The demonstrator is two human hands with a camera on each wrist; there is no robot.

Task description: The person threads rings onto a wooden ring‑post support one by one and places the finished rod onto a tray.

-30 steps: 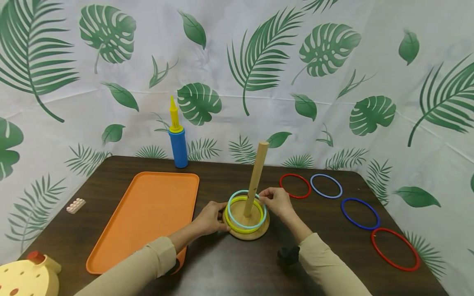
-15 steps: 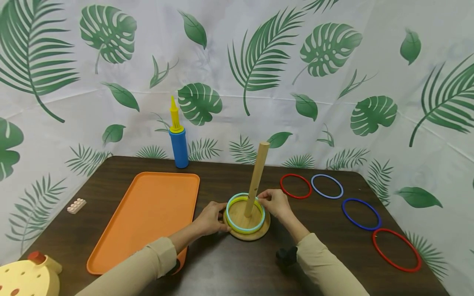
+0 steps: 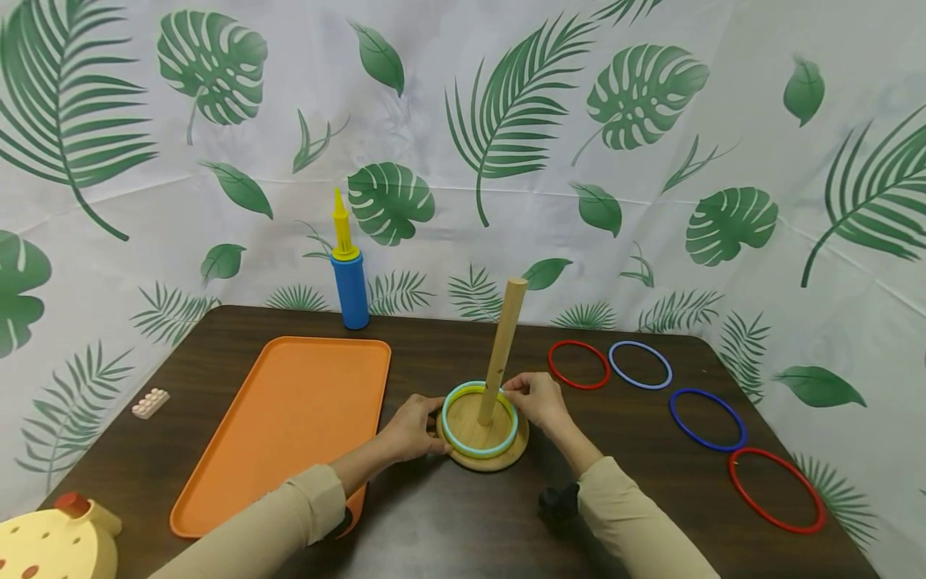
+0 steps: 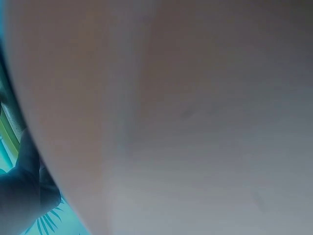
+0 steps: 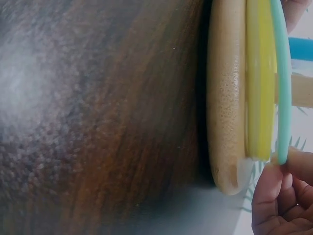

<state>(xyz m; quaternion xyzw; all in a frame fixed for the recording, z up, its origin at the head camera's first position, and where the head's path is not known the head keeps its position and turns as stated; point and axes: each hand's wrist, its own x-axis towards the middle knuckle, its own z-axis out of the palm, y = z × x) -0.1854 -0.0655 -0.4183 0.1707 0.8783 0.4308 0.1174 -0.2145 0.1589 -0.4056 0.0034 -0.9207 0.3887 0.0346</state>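
Fingers [image 5: 279, 196] of the right hand [image 3: 538, 400] are pinching the teal ring [image 3: 479, 420] at its right rim, a narrow grip closed on the plastic. Since 1 second ago the ring is sitting lower: then it was tilted and raised above the yellow ring [image 3: 463, 394], and now it is lying nearly flat on top of it, around the wooden peg [image 3: 501, 351] and on the round wooden base [image 3: 483, 458]. By my reading the ring is as good as seated, with only the release left. The left hand [image 3: 411, 428] is curling against the left edge of the base, steadying it; the left wrist view is showing only blur. The stand is sitting near the middle of the dark surface [image 3: 434, 515], slightly toward the front edge. 4 more rings are lying flat toward the right edge: a red ring [image 3: 553, 366], a pale blue ring [image 3: 615, 366], a dark blue ring [image 3: 676, 414] and a larger red ring [image 3: 738, 490]. An orange tray [image 3: 289, 426] is lying just left of the stand.
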